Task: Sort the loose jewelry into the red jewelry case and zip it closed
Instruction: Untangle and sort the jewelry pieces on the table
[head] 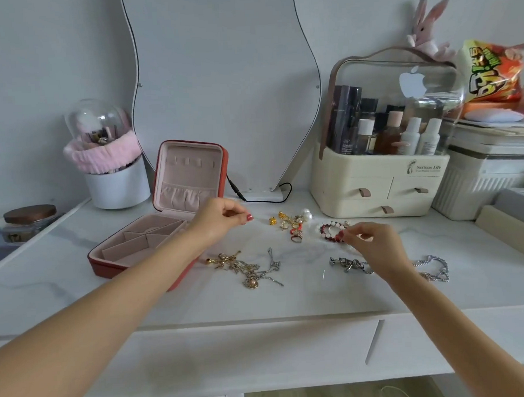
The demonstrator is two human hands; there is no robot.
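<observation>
Red and white beads are making up the bracelet that the right hand is reaching; its fingertips are curling down onto the near-right edge of the ring of beads, apparently pinching it, though whether it is lifted off the white marble-look tabletop I cannot tell. The left hand is hovering with fingers curled loosely inward and thumb meeting forefinger; nothing is showing between them, so whether it is holding a small piece I cannot tell. The relation that matters: the red jewelry case is lying open, lid upright, at about nine o'clock from the bracelet, well apart, with the left hand and the small cluster of gold rings and pearl earrings sitting between the two. The left hand is plainly the nearer one to the case, poised just beside its right edge at three o'clock; the right hand is the nearer one to the bracelet. The case's divided tray is looking empty, so I judge the sorting is barely begun. Gold chains are lying tangled at six o'clock from the left hand, and silver chains are trailing at five o'clock from the right, partly under its wrist. Carrying the bracelet leftward is likely to mean crossing over the cluster.
</observation>
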